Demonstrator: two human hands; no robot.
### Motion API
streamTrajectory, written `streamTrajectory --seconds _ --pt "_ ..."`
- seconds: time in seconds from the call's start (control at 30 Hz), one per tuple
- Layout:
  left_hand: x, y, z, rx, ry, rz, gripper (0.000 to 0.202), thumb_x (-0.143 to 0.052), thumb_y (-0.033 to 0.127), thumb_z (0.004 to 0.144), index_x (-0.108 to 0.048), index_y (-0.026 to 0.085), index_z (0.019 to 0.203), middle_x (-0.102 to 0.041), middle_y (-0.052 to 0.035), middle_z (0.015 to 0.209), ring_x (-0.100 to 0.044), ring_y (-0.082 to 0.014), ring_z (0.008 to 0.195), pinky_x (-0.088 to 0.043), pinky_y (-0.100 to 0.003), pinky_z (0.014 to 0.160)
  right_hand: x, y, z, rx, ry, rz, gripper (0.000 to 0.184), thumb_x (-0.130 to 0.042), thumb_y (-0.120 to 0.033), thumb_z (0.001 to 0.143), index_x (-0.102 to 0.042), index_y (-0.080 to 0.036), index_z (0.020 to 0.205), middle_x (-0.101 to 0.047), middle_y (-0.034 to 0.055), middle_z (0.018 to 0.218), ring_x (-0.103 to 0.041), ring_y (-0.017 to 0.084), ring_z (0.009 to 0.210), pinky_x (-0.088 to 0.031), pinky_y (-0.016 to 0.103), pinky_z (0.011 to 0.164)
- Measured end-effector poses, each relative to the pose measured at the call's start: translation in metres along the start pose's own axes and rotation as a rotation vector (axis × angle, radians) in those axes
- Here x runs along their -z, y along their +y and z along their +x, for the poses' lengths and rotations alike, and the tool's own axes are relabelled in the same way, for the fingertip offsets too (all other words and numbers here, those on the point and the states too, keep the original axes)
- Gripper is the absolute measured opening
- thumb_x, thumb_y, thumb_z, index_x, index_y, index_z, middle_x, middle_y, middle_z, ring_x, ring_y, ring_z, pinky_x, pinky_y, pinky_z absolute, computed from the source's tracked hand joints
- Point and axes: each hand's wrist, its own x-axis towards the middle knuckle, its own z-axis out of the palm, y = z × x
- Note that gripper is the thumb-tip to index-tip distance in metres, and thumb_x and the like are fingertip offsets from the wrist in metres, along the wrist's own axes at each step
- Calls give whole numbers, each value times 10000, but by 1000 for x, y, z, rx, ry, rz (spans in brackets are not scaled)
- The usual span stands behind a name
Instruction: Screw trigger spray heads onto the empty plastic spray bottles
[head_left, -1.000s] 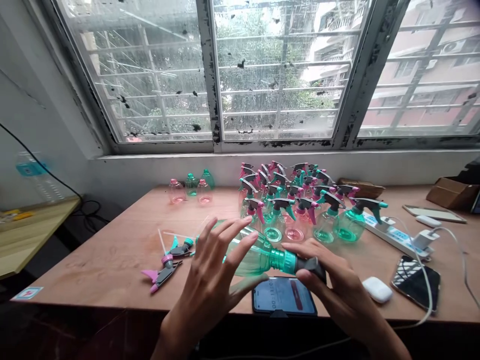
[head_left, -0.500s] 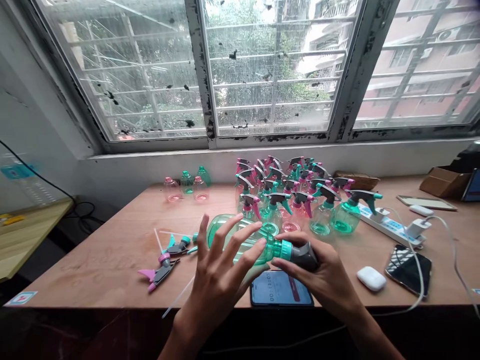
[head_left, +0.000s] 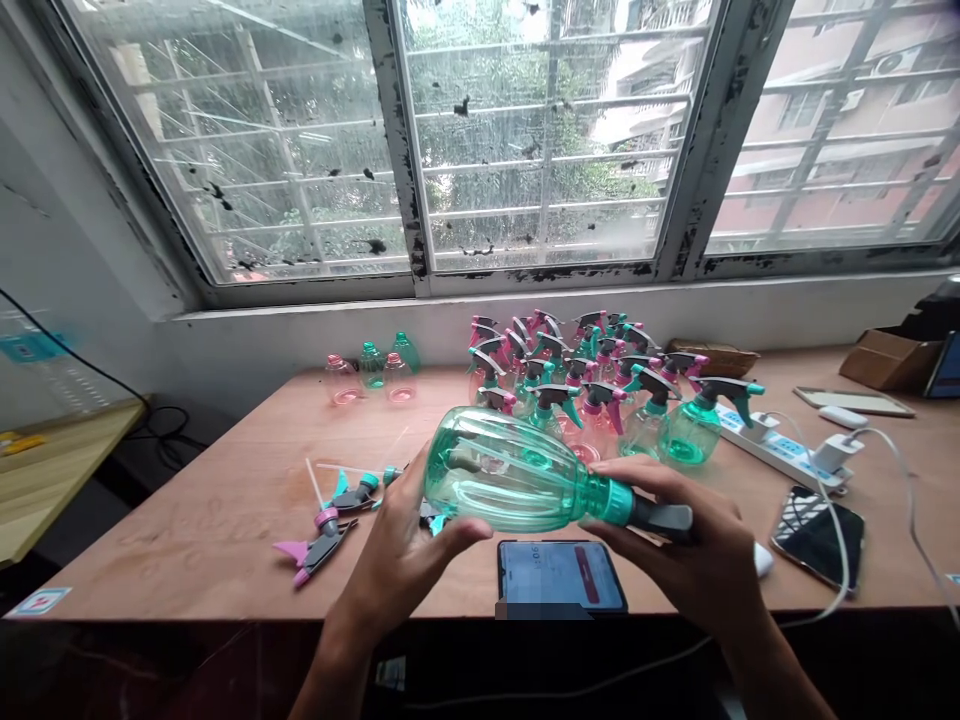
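Observation:
A clear green spray bottle (head_left: 510, 470) lies sideways in the air above the table, its base to the left. My right hand (head_left: 682, 530) is closed around its neck end, thumb and fingers at the teal collar (head_left: 619, 502) and dark grey spray head (head_left: 660, 518). At the base end, my left hand (head_left: 409, 545) cups the bottle, thumb along the lower edge; its other fingers are largely hidden behind the bottle. Left of my left hand lie loose trigger spray heads, a pink-and-grey one (head_left: 322, 545) and a teal-and-grey one (head_left: 356, 490), with others partly hidden.
Several assembled spray bottles (head_left: 600, 400) stand behind my hands. Bottles without heads (head_left: 400, 378) stand at the back left. A phone (head_left: 559, 575) lies at the front edge. To the right are a power strip (head_left: 787, 455), white cables and a dark phone (head_left: 817, 540).
The bottle has shifted right and turned, its spray head now pointing differently. My left hand has moved from spread fingers over the bottle to its base. My right hand moved right with it.

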Motion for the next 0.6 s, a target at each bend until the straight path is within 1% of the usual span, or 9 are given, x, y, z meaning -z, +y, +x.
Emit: streamTrajectory --seconds 0.13,0.23,0.33,0.4,0.47,0.53,0.57,0.6 --pt "-1 1 1 18 49 -64 670 -531 651 909 -484 229 1427 -654 -121 1292 -645 -332 1124 -548 -436 930 3 6 0 39 -76 21 410 -771 -135 827 -641 -265 1194 -767 50 1068 -708 254 1019 -574 359 902" --pt "-1 1 2 8 27 -52 642 -530 631 921 -488 234 1423 -654 -117 1288 -641 -327 1135 -541 -440 952 4 6 -1 41 -68 -5 378 -765 -149 831 -648 -259 1173 -773 53 1048 -722 255 987 -587 351 868" --pt "1 1 1 -18 -16 5 632 -617 566 902 -464 265 1437 -626 -106 1340 -624 -327 1181 -532 -443 997 5 4 -1 -20 -38 -44 331 -791 -196 804 -679 -249 1111 -789 49 972 -752 259 880 -611 326 751" --pt "3 0 -1 -29 -56 66 706 -701 507 863 -417 278 1467 -548 -115 1438 -565 -342 1273 -503 -459 1054 7 2 -1 -87 -32 -21 308 -803 -240 788 -696 -244 1077 -794 36 883 -760 254 785 -606 301 634" --pt "3 -2 -3 -42 -72 124 825 -757 436 835 -323 282 1520 -400 -132 1555 -444 -360 1390 -450 -483 1114 9 1 0 -140 -51 36 285 -802 -261 785 -706 -243 1053 -785 19 812 -751 240 717 -584 282 563" --pt "2 -3 -6 -71 -45 155 875 -726 352 874 -193 295 1566 -273 -137 1619 -314 -351 1471 -407 -499 1146 10 0 1 -169 -63 73 266 -799 -256 783 -713 -235 1033 -774 19 796 -739 231 698 -568 277 548" --pt "1 -3 -7 -88 -22 152 872 -688 315 905 -134 306 1577 -253 -139 1627 -292 -342 1483 -404 -507 1145 10 1 1 -177 -63 77 258 -800 -251 781 -716 -230 1024 -771 23 802 -733 230 697 -565 280 555" --pt "-1 -3 -8 -98 -2 138 880 -667 294 920 -88 315 1582 -255 -143 1627 -302 -338 1480 -411 -516 1137 10 1 0 -179 -61 77 254 -800 -246 779 -719 -226 1019 -769 27 809 -729 230 699 -566 285 565"
